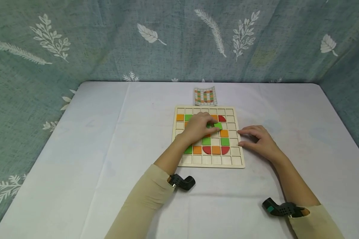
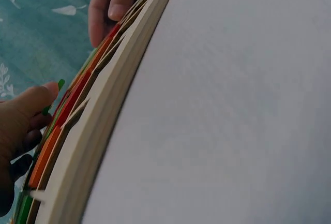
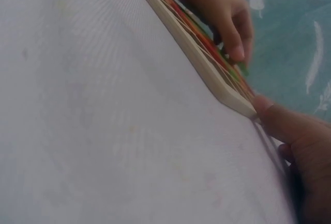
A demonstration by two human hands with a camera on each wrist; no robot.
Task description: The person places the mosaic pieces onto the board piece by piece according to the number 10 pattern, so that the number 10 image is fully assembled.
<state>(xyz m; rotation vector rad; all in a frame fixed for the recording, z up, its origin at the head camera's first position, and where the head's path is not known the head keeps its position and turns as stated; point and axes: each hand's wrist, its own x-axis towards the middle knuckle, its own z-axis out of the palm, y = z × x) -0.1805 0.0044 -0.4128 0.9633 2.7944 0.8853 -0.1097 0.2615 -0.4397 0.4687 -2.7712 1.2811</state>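
A pale wooden grid board (image 1: 210,163) lies on the table, holding orange and green square tiles and red rounded pieces in several of its cells. Over its upper right part, my left hand (image 1: 199,127) pinches a green square tile (image 1: 218,126) between thumb and fingers. The same tile (image 2: 61,85) shows tilted on edge in the left wrist view. My right hand (image 1: 261,141) is at the board's right edge, its thumb and fingertips touching that side. Some cells and tiles are hidden beneath the left hand and wrist.
Just behind the board stands a small printed pattern card (image 1: 205,96) with a coloured grid. A white cloth covers the table (image 1: 77,166). A green leaf-patterned curtain (image 1: 173,39) hangs along the back and sides.
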